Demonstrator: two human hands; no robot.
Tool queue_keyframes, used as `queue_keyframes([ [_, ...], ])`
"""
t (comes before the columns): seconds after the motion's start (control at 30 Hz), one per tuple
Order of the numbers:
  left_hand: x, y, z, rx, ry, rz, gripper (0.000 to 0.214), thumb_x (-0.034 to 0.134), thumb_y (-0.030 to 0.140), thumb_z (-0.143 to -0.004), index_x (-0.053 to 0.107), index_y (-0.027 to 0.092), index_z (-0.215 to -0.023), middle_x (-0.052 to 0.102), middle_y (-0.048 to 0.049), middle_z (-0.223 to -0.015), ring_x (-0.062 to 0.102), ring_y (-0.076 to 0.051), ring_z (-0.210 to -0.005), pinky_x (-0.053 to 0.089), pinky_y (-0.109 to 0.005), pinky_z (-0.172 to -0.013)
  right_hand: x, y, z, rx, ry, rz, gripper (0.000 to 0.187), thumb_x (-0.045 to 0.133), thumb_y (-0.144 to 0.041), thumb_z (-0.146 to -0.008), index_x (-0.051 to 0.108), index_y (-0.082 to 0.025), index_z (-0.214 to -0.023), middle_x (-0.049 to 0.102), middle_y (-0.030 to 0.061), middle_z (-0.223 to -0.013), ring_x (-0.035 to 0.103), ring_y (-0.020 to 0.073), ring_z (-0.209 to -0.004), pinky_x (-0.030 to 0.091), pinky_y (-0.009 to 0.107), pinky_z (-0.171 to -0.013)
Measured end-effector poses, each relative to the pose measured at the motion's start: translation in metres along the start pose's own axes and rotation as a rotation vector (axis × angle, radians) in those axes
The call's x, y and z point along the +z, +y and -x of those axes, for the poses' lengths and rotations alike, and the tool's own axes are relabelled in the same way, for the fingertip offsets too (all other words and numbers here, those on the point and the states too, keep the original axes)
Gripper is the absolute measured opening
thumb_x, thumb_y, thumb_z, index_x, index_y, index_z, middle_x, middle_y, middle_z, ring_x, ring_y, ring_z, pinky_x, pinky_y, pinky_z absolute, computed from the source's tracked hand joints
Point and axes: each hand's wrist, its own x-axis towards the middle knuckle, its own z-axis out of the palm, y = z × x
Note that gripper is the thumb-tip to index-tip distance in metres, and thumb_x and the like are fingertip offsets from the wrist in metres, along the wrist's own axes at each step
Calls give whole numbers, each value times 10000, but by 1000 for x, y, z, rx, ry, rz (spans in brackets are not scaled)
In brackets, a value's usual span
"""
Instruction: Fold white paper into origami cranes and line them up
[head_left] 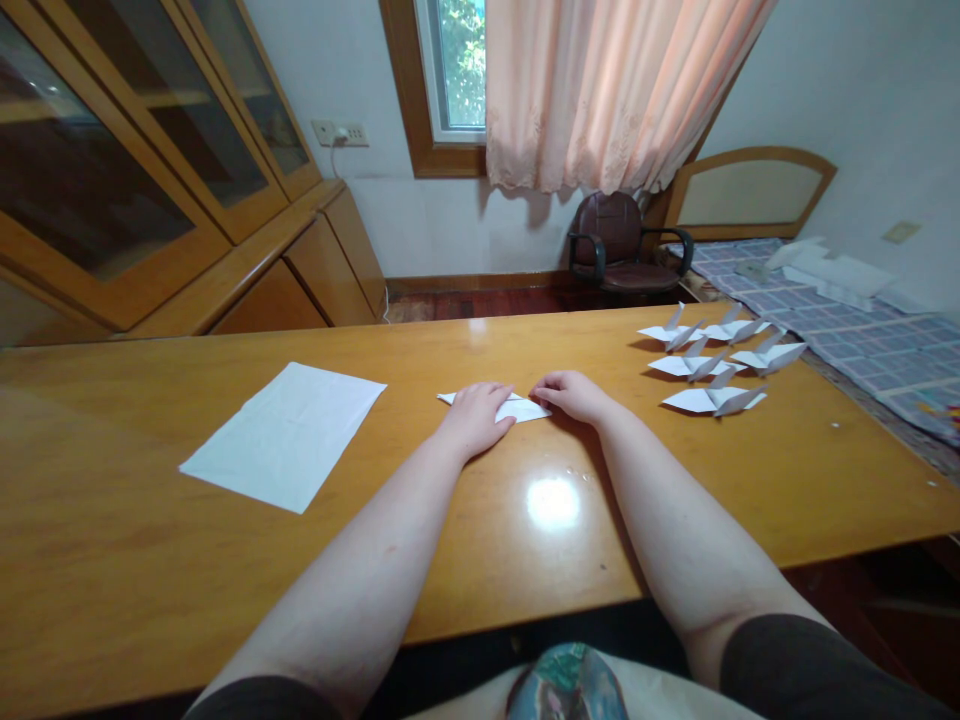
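Observation:
A small folded white paper (523, 408) lies flat on the wooden table (480, 520), near its middle. My left hand (476, 415) rests palm down on the paper's left part, fingers stretched out and together. My right hand (570, 393) presses the paper's right end with curled fingertips. Most of the folded paper is hidden under the two hands.
A stack of flat white sheets (286, 433) lies to the left. Several finished paper cranes (712, 360) stand at the table's far right. Behind the table are a dark office chair (619, 245), a wooden cabinet with glass doors (150, 180), and a bed (847, 320) on the right.

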Motion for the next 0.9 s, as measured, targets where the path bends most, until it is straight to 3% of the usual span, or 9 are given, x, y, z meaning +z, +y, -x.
queue_keyframes([
  [0.13,-2,3,-1,28,-4,-8,352,566,380,-844,650,254,-1162,634,-66,-1141,529,-261,-1081,410,-392,-949,4,-6,3,-32,-60,-20,217,569,-263,-804,727,-155,-907,717,30,-783,602,137,-682,431,225,-640],
  [0.27,-5,7,-1,30,-16,14,310,570,374,-846,674,281,-1122,643,-57,-1055,537,-251,-1026,423,-383,-902,7,-6,3,-62,-108,5,240,547,-166,-770,740,-170,-912,716,20,-803,604,137,-706,430,221,-654],
  [0.47,-3,6,-4,-32,-26,115,279,621,343,-807,687,232,-1054,655,-58,-1019,576,-227,-970,447,-350,-892,9,-4,1,-142,-72,79,270,570,-194,-783,723,-189,-1006,709,21,-862,603,140,-756,420,224,-681],
  [0.6,-2,5,-7,-98,-44,165,249,486,309,-891,687,198,-987,654,-72,-998,598,-204,-937,468,-316,-840,9,-7,2,-150,-82,114,260,580,-212,-793,729,-205,-1006,711,21,-858,603,148,-763,420,235,-698],
  [0.73,-2,6,-7,-124,-32,123,217,493,223,-869,682,203,-975,652,-71,-1020,595,-206,-961,466,-318,-851,8,-10,3,-141,-84,131,256,578,-203,-797,731,-209,-1001,711,17,-849,606,149,-763,421,233,-697],
  [0.9,-4,8,-5,-160,7,-8,188,539,294,-858,680,233,-966,654,-69,-1043,559,-257,-1038,437,-394,-912,8,-9,2,-134,-78,155,228,561,-217,-831,735,-226,-977,724,20,-930,614,161,-835,425,238,-746],
])
